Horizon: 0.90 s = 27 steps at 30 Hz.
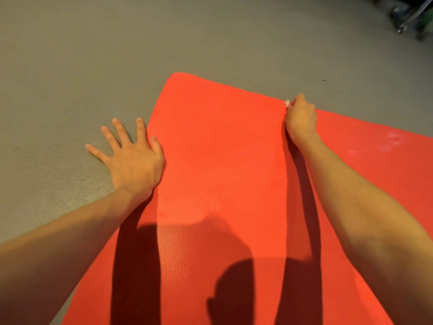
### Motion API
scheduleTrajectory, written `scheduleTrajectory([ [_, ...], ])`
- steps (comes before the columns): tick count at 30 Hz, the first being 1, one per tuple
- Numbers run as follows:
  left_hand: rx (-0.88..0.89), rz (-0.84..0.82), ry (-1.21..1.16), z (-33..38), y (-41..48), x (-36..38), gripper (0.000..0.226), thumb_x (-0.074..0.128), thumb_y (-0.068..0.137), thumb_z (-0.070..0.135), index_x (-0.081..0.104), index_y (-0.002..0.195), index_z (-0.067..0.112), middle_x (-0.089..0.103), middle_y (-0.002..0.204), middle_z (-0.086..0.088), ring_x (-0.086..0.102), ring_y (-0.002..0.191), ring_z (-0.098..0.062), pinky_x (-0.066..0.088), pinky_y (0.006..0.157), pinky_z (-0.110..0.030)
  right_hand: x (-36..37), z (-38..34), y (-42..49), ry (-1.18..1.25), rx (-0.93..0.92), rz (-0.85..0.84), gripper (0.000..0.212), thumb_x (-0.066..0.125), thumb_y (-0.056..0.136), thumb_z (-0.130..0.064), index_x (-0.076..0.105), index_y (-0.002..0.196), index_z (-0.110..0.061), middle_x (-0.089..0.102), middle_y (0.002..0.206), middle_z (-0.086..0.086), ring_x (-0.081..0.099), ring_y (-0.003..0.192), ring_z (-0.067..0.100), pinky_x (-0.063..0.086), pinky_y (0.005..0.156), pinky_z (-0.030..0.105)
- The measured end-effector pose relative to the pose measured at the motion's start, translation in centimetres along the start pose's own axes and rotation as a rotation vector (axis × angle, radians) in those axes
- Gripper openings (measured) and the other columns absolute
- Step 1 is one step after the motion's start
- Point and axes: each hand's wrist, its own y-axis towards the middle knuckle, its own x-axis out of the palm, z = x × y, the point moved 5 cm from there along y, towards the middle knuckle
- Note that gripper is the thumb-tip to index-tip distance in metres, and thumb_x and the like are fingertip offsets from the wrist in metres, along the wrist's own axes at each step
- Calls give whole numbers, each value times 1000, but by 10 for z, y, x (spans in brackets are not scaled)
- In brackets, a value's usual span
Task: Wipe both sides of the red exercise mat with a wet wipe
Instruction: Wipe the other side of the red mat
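- My left fingers (118, 131) were spread wide and laid flat, the four of them on the grey floor (93, 55) and the thumb touching the near-left edge of the mat.
- My left hand (133, 160) pressed palm down just beside that edge, its heel over the border where floor meets mat.
- My right fingers were curled in tight, pinching a wet wipe (287, 103), of which only a small white scrap showed past my knuckles.
- My right hand (301, 118) sat on the far edge of the mat, the wipe against the surface there.
- The red exercise mat (222, 165) lay flat on the floor, spread out between and under my bare forearms, one rounded corner pointing away from me.
- Dark shadows of my arms and head fell across its near part.
- A pale smudge (393, 139) showed on the mat to the right of my right wrist.
- Some dark objects (412, 15) stood at the far right, too blurred to name.
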Motion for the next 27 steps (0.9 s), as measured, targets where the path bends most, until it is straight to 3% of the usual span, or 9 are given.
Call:
scheduleTrajectory([
  [3, 2, -6, -8, 1, -1, -1, 56, 21, 98, 41, 21, 151, 25, 11, 157, -22, 4, 144, -43, 1, 106, -74, 18, -44, -31, 95, -481, -117, 22, 48, 96, -20, 54, 92, 0, 62, 91, 26, 56, 85, 41, 37, 68, 43],
  [4, 0, -8, -13, 1, -1, -1, 56, 21, 98, 41, 21, 151, 25, 11, 157, -22, 3, 144, -42, 0, 106, -73, 20, -44, -36, 93, -558, -130, 19, 50, 95, -18, 54, 89, 0, 61, 88, 25, 56, 81, 40, 36, 66, 42],
  [6, 2, -10, -19, 2, -1, -2, 56, 20, 98, 41, 20, 152, 25, 10, 158, -21, 2, 145, -42, -1, 106, -73, 10, -23, -21, 87, -437, -37, 17, 51, 93, -16, 55, 92, 0, 62, 93, 26, 57, 86, 40, 36, 68, 42],
  [9, 6, -5, -14, 1, 2, -2, 56, 21, 98, 40, 20, 152, 24, 10, 157, -22, 3, 144, -43, -1, 106, -73, 1, 19, 1, 92, 15, 59, 20, 48, 94, -17, 56, 103, -1, 62, 105, 27, 56, 99, 42, 37, 74, 42],
  [15, 19, -6, -4, 1, 1, -1, 56, 23, 98, 39, 21, 151, 22, 12, 156, -25, 4, 143, -45, 1, 105, -75, -2, -4, -18, 157, -193, -186, 26, 47, 89, -6, 60, 111, -4, 65, 111, 15, 59, 103, 29, 38, 80, 26],
  [19, 22, -12, -5, 1, 1, -1, 56, 23, 98, 38, 22, 151, 21, 13, 155, -26, 5, 143, -47, 2, 104, -76, -11, 7, -20, 46, -284, -376, 29, 59, 87, -12, 62, 115, -9, 66, 105, 12, 55, 86, 20, 31, 70, 18],
  [23, 22, -10, -8, 2, 1, -2, 55, 24, 98, 38, 23, 151, 20, 13, 155, -26, 5, 143, -46, 2, 104, -76, -15, 25, -1, 98, -176, -133, 27, 67, 85, -25, 62, 86, 1, 61, 90, 23, 53, 80, 28, 29, 65, 27],
  [25, 23, -9, -9, 3, 1, -1, 55, 24, 98, 37, 22, 151, 21, 13, 155, -26, 5, 143, -46, 0, 104, -75, -14, 36, 8, 177, -3, 19, 30, 63, 88, -30, 58, 81, -2, 59, 88, 24, 55, 83, 33, 33, 70, 36],
  [27, 22, -4, -8, 2, 1, -1, 55, 24, 98, 37, 22, 151, 21, 13, 155, -26, 5, 143, -46, 0, 105, -75, -7, 25, 8, 209, 23, 87, 27, 60, 90, -28, 55, 80, -4, 60, 88, 25, 53, 79, 33, 32, 70, 40],
])
